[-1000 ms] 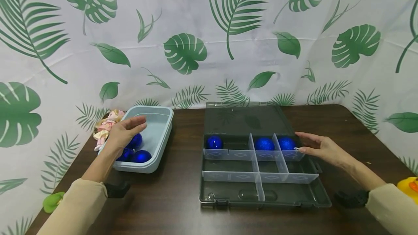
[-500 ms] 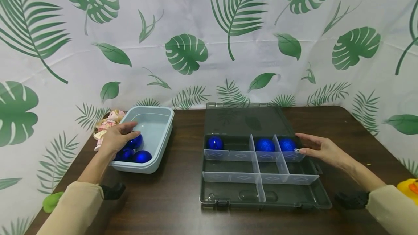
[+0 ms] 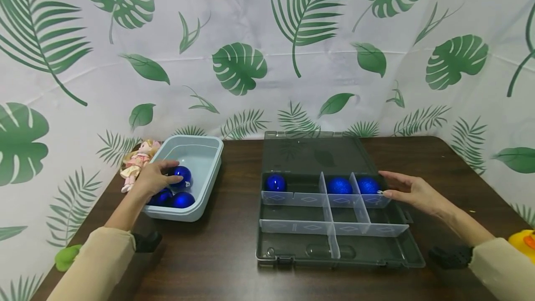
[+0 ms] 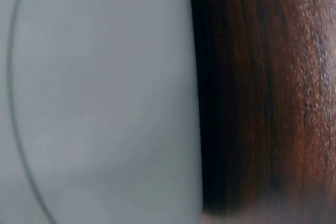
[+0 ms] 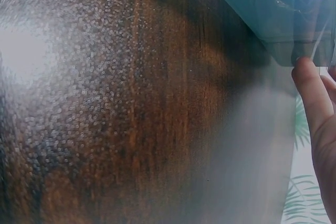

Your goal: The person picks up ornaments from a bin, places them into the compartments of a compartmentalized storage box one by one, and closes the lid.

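Observation:
In the blue-grey tub (image 3: 212,171) at the left, my left hand (image 3: 153,178) grips a shiny blue Christmas bauble (image 3: 182,176), thumb across its front. Two more baubles, one of them this bauble (image 3: 183,200), lie below it in the tub. My right hand (image 3: 418,193) touches the right side of the dark, clear divider box (image 3: 292,247), with straight fingers. A glittery blue bauble (image 3: 368,185) with a silver cap sits in the back right compartment beside the thumb. Another glittery bauble (image 3: 339,186) and a shiny bauble (image 3: 275,183) occupy the back row.
The box's lid (image 3: 309,152) lies open toward the back. A doll (image 3: 135,164) is left of the tub. A green toy (image 3: 67,258) and a yellow duck (image 3: 524,241) are at the table's sides. A leaf-print cloth (image 3: 251,22) hangs behind.
My left hand has lowered into the tub and taken hold of a bauble, which has shifted slightly up and to the right. My right hand stays at the box.

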`<state>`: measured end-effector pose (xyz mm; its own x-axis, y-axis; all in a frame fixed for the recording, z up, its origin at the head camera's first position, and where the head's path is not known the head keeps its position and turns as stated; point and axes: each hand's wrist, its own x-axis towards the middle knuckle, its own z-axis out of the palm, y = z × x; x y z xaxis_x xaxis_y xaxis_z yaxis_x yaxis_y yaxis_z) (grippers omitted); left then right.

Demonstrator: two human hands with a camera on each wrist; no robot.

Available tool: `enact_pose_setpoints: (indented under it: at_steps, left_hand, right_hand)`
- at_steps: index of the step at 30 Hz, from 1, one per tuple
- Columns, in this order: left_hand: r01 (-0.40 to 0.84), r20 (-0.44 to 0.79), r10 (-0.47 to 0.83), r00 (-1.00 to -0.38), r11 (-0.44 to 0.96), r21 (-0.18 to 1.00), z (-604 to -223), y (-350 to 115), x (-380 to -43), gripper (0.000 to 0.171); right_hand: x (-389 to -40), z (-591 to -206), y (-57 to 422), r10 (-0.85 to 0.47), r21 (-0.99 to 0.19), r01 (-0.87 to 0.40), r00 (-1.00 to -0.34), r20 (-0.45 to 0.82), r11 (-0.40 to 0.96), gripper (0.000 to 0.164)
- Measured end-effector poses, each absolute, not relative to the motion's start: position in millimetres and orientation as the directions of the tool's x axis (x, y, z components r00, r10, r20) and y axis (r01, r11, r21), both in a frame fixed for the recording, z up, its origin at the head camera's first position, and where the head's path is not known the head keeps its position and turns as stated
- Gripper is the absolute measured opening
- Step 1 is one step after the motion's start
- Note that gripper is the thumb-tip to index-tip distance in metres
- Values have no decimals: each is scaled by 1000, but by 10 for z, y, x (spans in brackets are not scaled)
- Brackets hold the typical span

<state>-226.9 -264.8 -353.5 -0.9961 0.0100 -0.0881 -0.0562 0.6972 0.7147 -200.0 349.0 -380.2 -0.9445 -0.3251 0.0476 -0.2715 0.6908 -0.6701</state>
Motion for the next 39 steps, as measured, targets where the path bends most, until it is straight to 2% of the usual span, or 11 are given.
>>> enact_pose_setpoints:
  at_steps: [6, 14, 22, 29, 36, 39]
  left_hand:
    - [-55, -84, 2, -996, 737, 674, -3524, -2632, -2270, 54]
    - [-76, -87, -23, -996, 727, 683, -3459, -2611, -2250, 58]
    - [60, 47, 37, -998, 686, 726, -3205, -2472, -2195, 55]
    - [140, 97, 106, -990, 551, 823, -3054, -2043, -2201, 53]
    - [188, 108, 205, -973, 422, 887, -3033, -1322, -2235, 49]
    - [231, 128, 261, -957, 415, 880, -3051, -993, -2240, 46]
  right_hand:
    - [-1991, -3805, 3488, -321, -670, -265, -946, 42, 693, 59]
    - [-1993, -3809, 3485, -323, -666, -267, -946, 42, 696, 60]
    - [-2008, -3805, 3490, -320, -668, -264, -947, 40, 696, 60]
    - [-1998, -3799, 3500, -323, -668, -270, -945, 47, 693, 59]
    - [-1997, -3799, 3505, -313, -676, -250, -949, 30, 693, 60]
    - [-1997, -3806, 3504, -315, -674, -257, -948, 37, 692, 59]
